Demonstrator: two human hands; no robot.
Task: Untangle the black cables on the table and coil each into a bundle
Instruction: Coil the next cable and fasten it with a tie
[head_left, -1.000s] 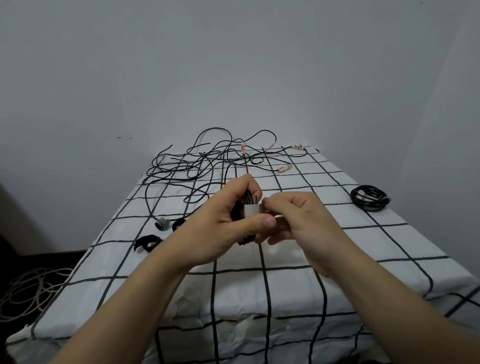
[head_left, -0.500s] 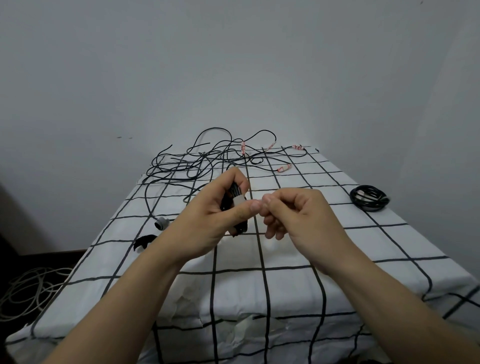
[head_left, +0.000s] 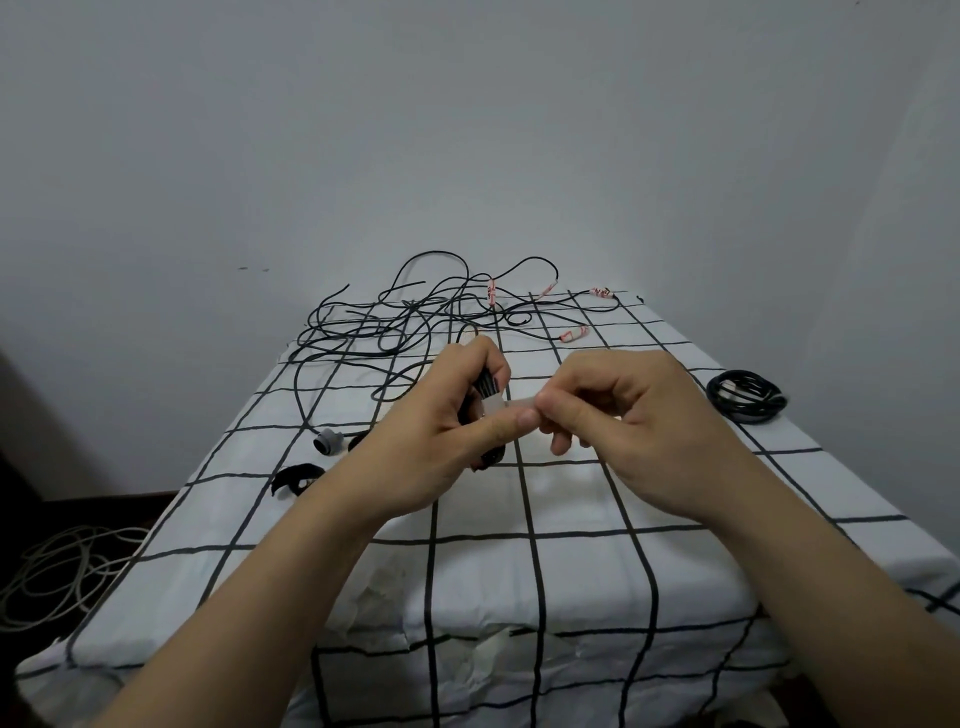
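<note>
Ahead, grid-clothed table (head_left: 571, 571), grey wall (head_left: 467, 130).

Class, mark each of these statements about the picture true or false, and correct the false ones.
1. The left hand grips a cable bundle. True.
2. The right hand lies flat on the table. False: it is raised above the table and pinches a white strip at the bundle.
3. A coiled black cable lies near the table's right edge. True.
4. The tangle of loose cables lies at the table's near edge. False: it lies at the far end.
5. A pale cable lies on the floor to the left. True.
</note>
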